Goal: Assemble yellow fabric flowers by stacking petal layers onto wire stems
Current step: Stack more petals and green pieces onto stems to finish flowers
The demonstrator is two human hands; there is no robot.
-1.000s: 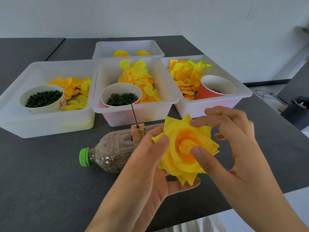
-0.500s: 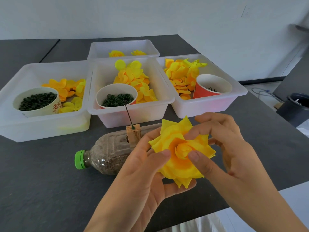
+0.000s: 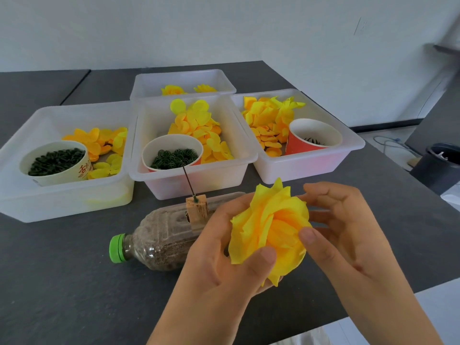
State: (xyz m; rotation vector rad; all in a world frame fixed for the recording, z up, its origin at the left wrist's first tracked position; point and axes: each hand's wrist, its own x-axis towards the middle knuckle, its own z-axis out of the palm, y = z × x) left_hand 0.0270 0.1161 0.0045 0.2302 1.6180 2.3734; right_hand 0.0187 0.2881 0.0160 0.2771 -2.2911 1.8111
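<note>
While the left hand [image 3: 224,247] cups a yellow fabric flower [image 3: 270,230] from below, thumb curled over its near edge, the right hand [image 3: 341,227] pinches the flower's right side with thumb and bent fingers. The flower is held in the air above the dark surface [image 3: 62,270], near its front edge.

Just behind the hands lies a clear bottle [image 3: 161,235] on its side, filled with brown grains and closed with a green cap [image 3: 116,248]. A small wooden block [image 3: 197,210] sits on the bottle, and a thin dark wire stem [image 3: 188,181] rises from it, leaning slightly left.

Four translucent bins stand further back. The left bin [image 3: 62,202] holds yellow petals and a white paper cup [image 3: 56,163] of dark green pieces; red printed characters on the cup are too blurred to read. The middle bin [image 3: 194,180] holds petals and a cup [image 3: 173,153] of green rings. The right bin [image 3: 306,165] holds petals and a red cup [image 3: 312,136]. The rear bin [image 3: 183,80] shows a few yellow flowers.
</note>
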